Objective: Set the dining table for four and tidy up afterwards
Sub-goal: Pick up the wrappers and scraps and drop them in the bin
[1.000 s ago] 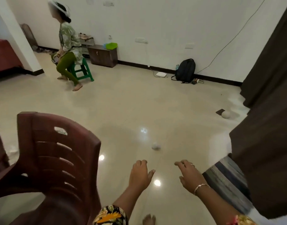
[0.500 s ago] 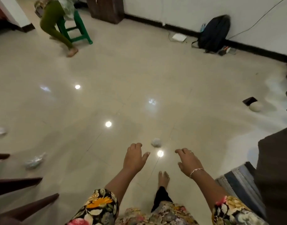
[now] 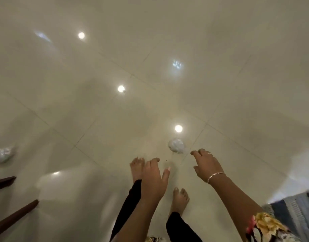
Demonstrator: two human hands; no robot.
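Lying on the glossy tiled floor [image 3: 220, 67], the crumpled paper ball [image 3: 176, 145] is roundish, long axis not discernible. It sits just beyond the right hand [image 3: 207, 165], untouched. Right hand and left hand [image 3: 153, 179]: fingers apart, loosely bent, empty. A second crumpled wad [image 3: 2, 154] lies far left; striped rug [image 3: 297, 212] lower right.

Crumpled white paper ball [image 3: 176, 145] on floor

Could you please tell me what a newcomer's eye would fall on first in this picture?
The left hand and right hand reach down, open, over the glossy floor, which mirrors round lamps. A crumpled white wad lies just beyond the right hand, apart from it. A second wad lies at the far left edge.
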